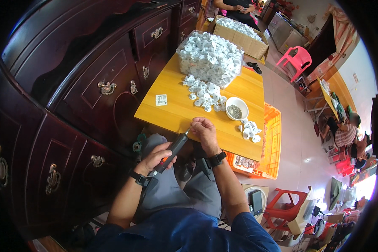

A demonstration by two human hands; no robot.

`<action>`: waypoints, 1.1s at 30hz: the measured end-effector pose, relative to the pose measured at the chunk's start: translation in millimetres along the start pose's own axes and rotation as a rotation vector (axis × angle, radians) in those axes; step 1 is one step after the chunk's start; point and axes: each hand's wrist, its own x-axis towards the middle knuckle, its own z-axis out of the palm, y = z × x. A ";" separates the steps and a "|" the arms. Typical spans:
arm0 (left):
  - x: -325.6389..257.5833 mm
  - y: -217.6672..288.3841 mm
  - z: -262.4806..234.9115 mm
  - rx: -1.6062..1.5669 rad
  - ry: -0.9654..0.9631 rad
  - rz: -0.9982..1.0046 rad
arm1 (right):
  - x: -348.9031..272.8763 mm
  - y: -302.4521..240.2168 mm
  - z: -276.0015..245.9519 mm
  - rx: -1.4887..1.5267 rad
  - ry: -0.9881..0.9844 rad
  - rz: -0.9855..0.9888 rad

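Note:
My left hand (156,156) is wrapped round a slim black electric screwdriver (179,144), its bit pointing up and to the right. Beside the bit tip, my right hand (205,132) is closed in a pinch at the near edge of the yellow table (172,113); what lies between its fingertips is too small to make out. Just beyond stands a white bowl (236,101) with small metal screws (234,111) in it. Loose white plastic parts (206,95) are heaped behind the bowl's left side, and a smaller group of white parts (250,130) lies to its right.
A clear tub (224,77) heaped with white parts stands at the table's far end, a cardboard box (239,44) behind it. An orange crate (274,147) borders the table's right. Dark wooden cabinets (101,84) line the left. People sit farther off.

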 end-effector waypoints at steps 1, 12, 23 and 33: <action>-0.1 0.0 0.1 -0.005 -0.005 0.000 | -0.2 -1.9 0.9 0.001 0.016 0.017; -2.1 -0.4 -2.6 -0.011 -0.027 0.018 | 1.1 -1.5 -5.4 0.031 -0.035 0.029; -0.9 -3.8 -2.5 -0.049 -0.015 0.008 | 1.7 -2.7 -8.1 -0.073 -0.026 0.026; -1.0 -2.1 1.1 0.049 -0.022 0.048 | 2.8 -17.1 -14.9 -0.060 -0.116 0.181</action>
